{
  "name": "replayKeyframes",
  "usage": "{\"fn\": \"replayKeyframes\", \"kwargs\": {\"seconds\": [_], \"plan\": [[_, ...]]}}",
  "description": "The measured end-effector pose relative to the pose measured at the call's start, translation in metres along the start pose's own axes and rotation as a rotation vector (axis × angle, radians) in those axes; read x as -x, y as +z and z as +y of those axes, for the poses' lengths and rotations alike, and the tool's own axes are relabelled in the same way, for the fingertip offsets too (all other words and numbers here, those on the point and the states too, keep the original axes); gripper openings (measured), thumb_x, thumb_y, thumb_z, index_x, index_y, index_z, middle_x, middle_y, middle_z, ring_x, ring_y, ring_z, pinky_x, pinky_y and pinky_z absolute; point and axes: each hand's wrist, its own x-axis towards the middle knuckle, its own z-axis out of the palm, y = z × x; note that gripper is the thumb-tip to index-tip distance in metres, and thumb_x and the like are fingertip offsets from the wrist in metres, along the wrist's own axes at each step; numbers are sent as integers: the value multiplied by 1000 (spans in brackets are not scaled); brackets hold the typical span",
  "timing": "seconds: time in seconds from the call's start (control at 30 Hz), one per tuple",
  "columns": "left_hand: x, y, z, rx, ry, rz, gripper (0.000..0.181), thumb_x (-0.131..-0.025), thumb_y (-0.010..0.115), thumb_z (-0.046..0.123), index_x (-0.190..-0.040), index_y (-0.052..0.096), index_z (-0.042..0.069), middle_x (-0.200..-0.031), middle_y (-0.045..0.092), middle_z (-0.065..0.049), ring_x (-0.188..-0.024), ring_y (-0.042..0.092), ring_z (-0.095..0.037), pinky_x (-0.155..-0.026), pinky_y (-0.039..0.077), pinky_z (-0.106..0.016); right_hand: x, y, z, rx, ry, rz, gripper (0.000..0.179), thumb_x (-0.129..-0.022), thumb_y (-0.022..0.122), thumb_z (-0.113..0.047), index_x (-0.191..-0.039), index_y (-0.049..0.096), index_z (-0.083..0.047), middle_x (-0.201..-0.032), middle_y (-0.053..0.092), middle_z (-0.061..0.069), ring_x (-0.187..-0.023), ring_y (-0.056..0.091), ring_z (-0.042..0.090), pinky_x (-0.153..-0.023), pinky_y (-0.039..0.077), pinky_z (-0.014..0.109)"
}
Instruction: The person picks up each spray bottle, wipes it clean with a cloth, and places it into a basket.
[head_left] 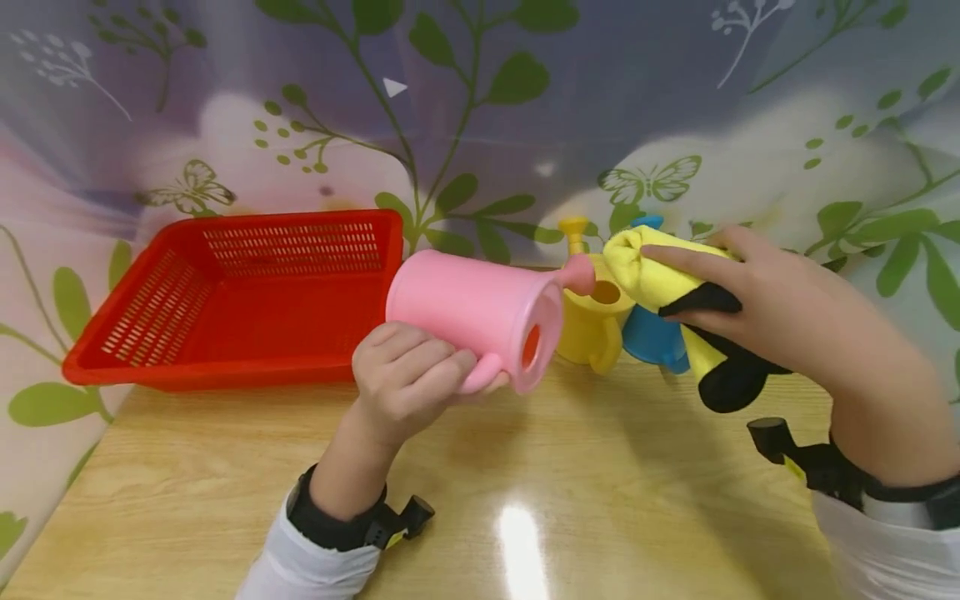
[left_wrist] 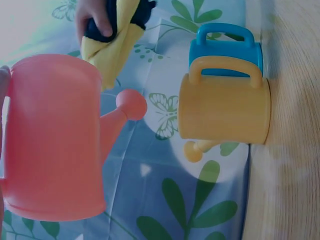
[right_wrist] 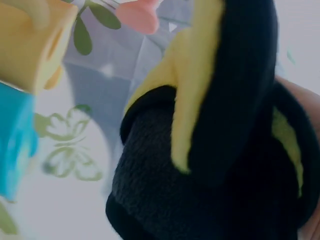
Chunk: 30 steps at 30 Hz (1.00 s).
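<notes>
1 pink watering can (head_left: 468, 300), centre of head view, left hand (head_left: 412, 371) curled round its handle (head_left: 482, 374). At its 3 o'clock: 1 yellow can (head_left: 579, 335), 1 blue can (head_left: 647, 335), 1 yellow-black cloth (head_left: 641, 273) gripped by right hand (head_left: 783, 308). 1 red basket (head_left: 247, 372), 9 o'clock, head view only.

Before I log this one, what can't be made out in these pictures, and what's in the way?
- Blue watering can: head view, partly hidden by the yellow watering can and the fabric bundle.
- Fabric bundle's full shape: head view, folded and partly covered by the right hand.
- Left hand: left wrist view, nearly all cut off by the left edge.
- Pink watering can: right wrist view, all but its spout end cut off by the top edge.
</notes>
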Motion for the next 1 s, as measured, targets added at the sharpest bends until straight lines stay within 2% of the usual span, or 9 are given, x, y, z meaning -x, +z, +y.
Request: {"fn": "replayKeyframes", "kwargs": {"seconds": [0.07,0.17,0.3,0.47,0.6,0.7,0.77,0.9,1.0], "plan": [[1,0,-1,-3,-35,-9,37,-83,76,32,-60,56,11,-49,46,4,-44,38,-10,-41,27,-22,8,7,3,-35,24,51,51,-88,62,-45,-133,54,-22,-89,48,11,-56,36,14,-49,32,30],[3,1,-3,4,-87,-9,41,-84,75,34,-59,52,10,-49,45,3,-44,36,-10,-41,27,-23,19,16,8,-71,83,97,49,-91,62,-40,-136,54,-21,-89,50,10,-64,41,16,-55,36,34],[7,0,-5,25,-196,9,44,-85,74,34,-58,52,8,-48,44,1,-43,36,-13,-42,30,-26,30,23,10,-138,184,112,83,-68,83,-2,-142,49,-21,-100,56,13,-83,50,23,-68,40,39],[14,-8,-10,28,-353,50,42,-85,74,35,-60,56,6,-49,44,-2,-44,37,-19,-44,31,-30,36,34,13,-197,229,148,78,-72,83,-6,-141,50,-20,-101,57,14,-87,51,24,-72,36,32],[18,-17,-18,-22,-474,84,49,-84,73,41,-59,54,4,-50,43,-6,-46,37,-22,-47,29,-32,42,40,15,-253,272,140,74,-73,82,-7,-140,51,-18,-105,54,17,-92,53,30,-75,41,41],[20,-25,-25,-67,-609,101,56,-83,71,48,-59,53,1,-51,45,-11,-49,39,-24,-51,31,-28,47,41,16,-278,300,129,75,-74,82,-7,-140,51,-18,-112,54,19,-100,53,36,-77,42,51],[21,-31,-30,-94,-721,117,59,-82,71,52,-61,56,-2,-54,50,-14,-52,43,-21,-56,35,-22,51,41,17,-281,314,131,75,-74,82,-6,-141,50,-19,-116,55,19,-103,53,36,-81,43,47],[21,-45,-41,-120,-945,196,65,-78,73,55,-69,61,-9,-62,60,1,-62,51,-7,-64,41,-14,57,42,20,-276,328,137,75,-74,81,-5,-141,51,-20,-121,56,17,-108,53,36,-85,42,43],[21,-55,-50,-132,-1117,254,48,-80,74,47,-67,62,2,-70,58,14,-68,51,-2,-64,39,-15,61,43,23,-290,349,141,76,-73,81,-4,-141,50,-19,-122,55,19,-110,51,38,-85,41,51]]}}
